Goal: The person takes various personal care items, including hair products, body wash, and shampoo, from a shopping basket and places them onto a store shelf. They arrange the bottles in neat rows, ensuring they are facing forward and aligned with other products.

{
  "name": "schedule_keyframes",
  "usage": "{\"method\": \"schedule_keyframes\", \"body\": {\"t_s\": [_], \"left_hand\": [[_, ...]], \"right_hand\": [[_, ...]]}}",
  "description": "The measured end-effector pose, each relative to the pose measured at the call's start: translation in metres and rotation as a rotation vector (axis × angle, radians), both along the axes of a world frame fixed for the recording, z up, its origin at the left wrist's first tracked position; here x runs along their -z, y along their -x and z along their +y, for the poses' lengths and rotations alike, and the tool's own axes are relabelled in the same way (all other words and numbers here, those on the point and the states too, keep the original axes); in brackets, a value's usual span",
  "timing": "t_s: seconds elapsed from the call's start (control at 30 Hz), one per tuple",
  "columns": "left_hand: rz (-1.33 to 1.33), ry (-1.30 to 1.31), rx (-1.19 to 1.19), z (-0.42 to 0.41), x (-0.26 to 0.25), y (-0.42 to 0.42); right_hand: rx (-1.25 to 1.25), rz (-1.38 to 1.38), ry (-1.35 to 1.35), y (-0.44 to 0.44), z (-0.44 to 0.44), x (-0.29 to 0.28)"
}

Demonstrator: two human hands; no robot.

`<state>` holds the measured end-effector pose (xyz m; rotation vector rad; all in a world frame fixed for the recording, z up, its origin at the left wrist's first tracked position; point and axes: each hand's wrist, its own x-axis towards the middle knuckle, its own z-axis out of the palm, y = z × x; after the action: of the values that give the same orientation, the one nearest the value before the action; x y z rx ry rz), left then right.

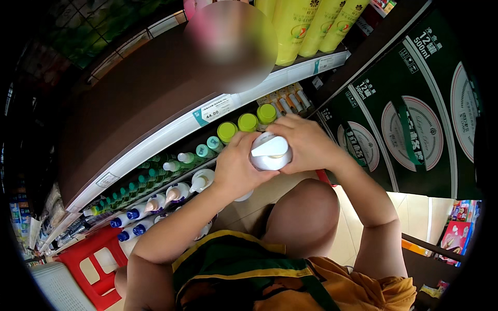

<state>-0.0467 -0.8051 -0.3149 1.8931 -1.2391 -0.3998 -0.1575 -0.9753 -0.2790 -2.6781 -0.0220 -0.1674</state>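
Both of my hands are around a white pump bottle (271, 152), seen from above with its pump head pointing left. My left hand (239, 165) grips its left side, and my right hand (305, 144) closes on its right side. Just beyond my fingers stand several jars with lime-green lids (227, 131) on a lower shelf. Left of them are teal-capped bottles (203, 150) and rows of small green bottles (134, 188). White pump bottles (202, 179) and white bottles with blue caps (133, 213) stand closer to me, left of my left forearm.
A shelf edge with a price rail (163, 145) curves above the lower shelf. Yellow bottles (293, 29) stand on the upper shelf. Dark green beer cartons (389, 116) are stacked at the right. A red plastic stool (87, 258) and a pale basket (58, 285) sit at lower left.
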Motion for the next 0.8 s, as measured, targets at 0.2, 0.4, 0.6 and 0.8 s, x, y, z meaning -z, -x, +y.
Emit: {"method": "schedule_keyframes", "body": {"t_s": [0.2, 0.4, 0.6, 0.8], "left_hand": [[-0.16, -0.18, -0.043, -0.007, 0.08, 0.0], [-0.217, -0.19, -0.087, -0.01, 0.129, -0.002], [-0.262, -0.332, -0.088, -0.013, 0.147, 0.0], [-0.291, -0.525, -0.057, -0.02, 0.145, -0.002]], "right_hand": [[-0.041, 0.13, -0.037, -0.012, -0.01, 0.098], [-0.069, 0.217, -0.051, -0.022, -0.015, 0.157], [-0.043, 0.08, -0.099, -0.017, -0.014, 0.186], [-0.03, 0.238, -0.147, -0.024, -0.014, 0.204]]}}
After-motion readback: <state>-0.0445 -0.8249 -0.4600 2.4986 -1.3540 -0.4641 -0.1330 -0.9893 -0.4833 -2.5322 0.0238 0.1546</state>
